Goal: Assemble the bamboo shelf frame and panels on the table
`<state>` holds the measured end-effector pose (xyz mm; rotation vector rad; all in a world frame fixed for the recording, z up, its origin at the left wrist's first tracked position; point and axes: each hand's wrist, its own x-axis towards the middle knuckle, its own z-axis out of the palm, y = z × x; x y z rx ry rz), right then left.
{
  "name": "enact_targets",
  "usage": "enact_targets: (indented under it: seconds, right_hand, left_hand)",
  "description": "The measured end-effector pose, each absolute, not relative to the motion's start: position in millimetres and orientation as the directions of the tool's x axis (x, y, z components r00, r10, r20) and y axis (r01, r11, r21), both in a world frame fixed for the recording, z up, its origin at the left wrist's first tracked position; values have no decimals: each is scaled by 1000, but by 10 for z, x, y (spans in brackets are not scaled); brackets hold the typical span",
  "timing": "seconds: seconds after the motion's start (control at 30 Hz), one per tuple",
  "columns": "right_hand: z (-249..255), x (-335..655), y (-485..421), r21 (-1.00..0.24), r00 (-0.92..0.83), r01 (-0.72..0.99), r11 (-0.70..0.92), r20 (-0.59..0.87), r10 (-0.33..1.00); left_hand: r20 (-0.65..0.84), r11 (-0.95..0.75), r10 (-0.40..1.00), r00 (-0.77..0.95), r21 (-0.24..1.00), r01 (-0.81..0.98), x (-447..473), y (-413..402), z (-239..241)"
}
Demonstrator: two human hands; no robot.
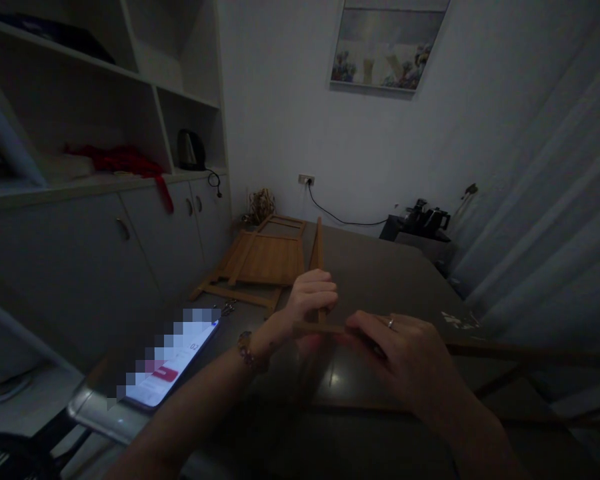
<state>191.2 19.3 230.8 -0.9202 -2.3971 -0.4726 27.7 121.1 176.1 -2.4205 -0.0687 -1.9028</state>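
Note:
My left hand (311, 293) is closed around the near end of an upright wooden frame piece (318, 250) that stands on the dark table (380, 273). My right hand (405, 353), with a ring on one finger, grips a long wooden bar (530, 352) that runs off to the right. The two wooden parts meet between my hands. A flat wooden panel with slats (267, 260) lies on the table just behind my left hand.
A lit phone (173, 363) lies at the table's left edge, with small metal bits (227, 308) beside it. Cabinets and shelves with a kettle (190, 150) line the left wall. A curtain (555, 200) hangs at right. A black appliance (425, 219) sits beyond the table.

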Motion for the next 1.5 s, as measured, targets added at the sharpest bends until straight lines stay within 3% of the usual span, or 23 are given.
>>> enact_targets:
  seconds: [0.17, 0.33, 0.67, 0.97, 1.13, 1.5]
  right_hand:
    - [2310, 1913, 159, 89, -621, 710, 698, 547, 562]
    - [2266, 1895, 137, 102, -586, 728, 678, 605, 539]
    - [2228, 1865, 151, 158, -569, 737, 657, 670, 478]
    - [2228, 1882, 156, 171, -574, 752, 637, 645, 505]
    - [2233, 1890, 152, 192, -595, 748, 636, 619, 513]
    - [2246, 1906, 147, 238, -623, 737, 633, 604, 498]
  left_hand:
    - [962, -991, 54, 268, 20, 130, 312, 1207, 1736]
    - [961, -993, 81, 265, 55, 104, 303, 1134, 1787]
    - [943, -999, 31, 331, 35, -5, 266, 1223, 1741]
    - [947, -998, 46, 318, 33, 44, 212, 1204, 1763]
    - [962, -1000, -12, 274, -15, 7, 194, 1236, 1735]
    - [936, -999, -22, 351, -30, 17, 152, 1259, 1730]
